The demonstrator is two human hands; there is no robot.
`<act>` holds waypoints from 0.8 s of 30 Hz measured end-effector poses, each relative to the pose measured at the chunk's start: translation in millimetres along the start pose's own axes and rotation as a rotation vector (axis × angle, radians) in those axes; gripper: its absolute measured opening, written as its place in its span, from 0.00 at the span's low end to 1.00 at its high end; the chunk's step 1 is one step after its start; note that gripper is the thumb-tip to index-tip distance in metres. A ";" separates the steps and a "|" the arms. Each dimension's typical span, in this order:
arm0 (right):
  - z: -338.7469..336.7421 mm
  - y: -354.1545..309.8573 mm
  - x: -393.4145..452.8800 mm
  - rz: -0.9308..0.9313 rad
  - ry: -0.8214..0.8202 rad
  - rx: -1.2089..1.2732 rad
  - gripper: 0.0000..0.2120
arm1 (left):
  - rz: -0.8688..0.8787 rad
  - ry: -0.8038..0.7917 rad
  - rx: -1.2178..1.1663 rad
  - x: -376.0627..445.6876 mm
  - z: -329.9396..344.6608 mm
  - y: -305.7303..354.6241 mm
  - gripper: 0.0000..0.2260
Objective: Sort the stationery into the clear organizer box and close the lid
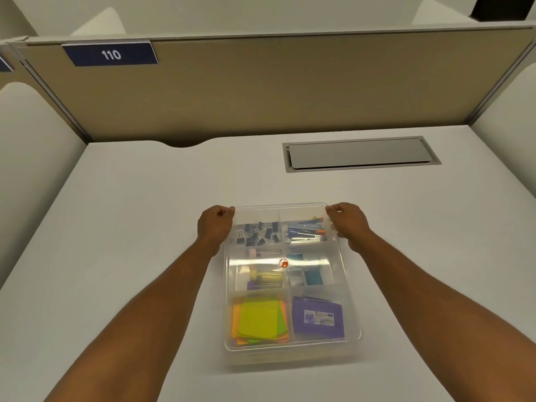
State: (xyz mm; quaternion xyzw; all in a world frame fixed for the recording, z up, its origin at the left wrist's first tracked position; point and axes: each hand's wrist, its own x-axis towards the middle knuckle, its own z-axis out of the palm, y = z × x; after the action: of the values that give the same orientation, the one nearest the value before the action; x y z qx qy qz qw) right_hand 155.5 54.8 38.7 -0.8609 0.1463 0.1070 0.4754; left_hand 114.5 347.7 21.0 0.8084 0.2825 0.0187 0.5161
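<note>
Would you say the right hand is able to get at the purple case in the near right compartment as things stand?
Probably not directly: the clear lid appears to cover the organizer box, with the purple case beneath it. The right hand grips the lid's far right corner, so the lid would need lifting first.

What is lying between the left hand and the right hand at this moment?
In the head view, the far end of the clear organizer box spans between the left hand and the right hand, with black binder clips and a stapler inside.
</note>
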 end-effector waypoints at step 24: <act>8.8 10.4 7.3 -0.110 0.071 -0.202 0.14 | 0.217 0.050 0.584 -6.7 1.6 22.9 0.13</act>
State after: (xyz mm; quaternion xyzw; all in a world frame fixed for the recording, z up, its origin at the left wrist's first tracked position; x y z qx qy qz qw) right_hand 158.3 55.9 23.5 -0.9144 0.1042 0.0646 0.3858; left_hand 119.4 336.1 41.4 0.9472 0.2008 0.0115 0.2497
